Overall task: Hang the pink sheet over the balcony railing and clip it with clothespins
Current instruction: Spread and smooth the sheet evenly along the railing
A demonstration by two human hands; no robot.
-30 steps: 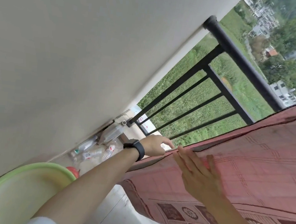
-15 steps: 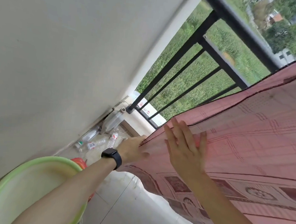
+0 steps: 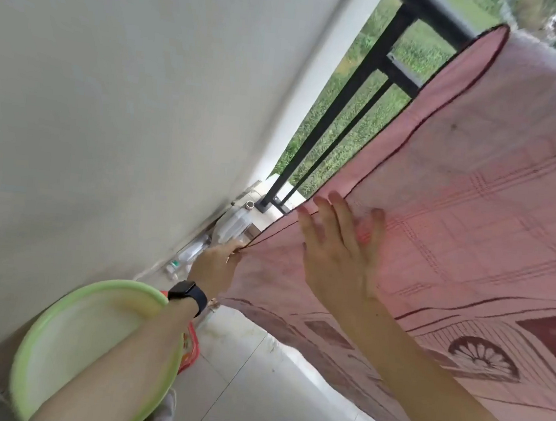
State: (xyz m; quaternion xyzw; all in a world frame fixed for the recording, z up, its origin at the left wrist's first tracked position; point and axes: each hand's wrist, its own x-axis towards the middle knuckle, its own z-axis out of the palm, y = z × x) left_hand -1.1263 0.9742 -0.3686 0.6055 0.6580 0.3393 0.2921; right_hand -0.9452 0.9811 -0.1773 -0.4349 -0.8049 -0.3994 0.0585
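Left hand (image 3: 215,267) at lower centre of frame, fingers pinched closed on a fabric edge, forearm reaching up from bottom left, wrist banded in black, right hand (image 3: 337,251) centre frame, palm flat, fingers (image 3: 339,216) spread and extended, forearm entering from lower right

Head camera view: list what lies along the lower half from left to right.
Green basin → black watch → left hand pinching the sheet edge → right hand flat on the cloth → pink sheet.
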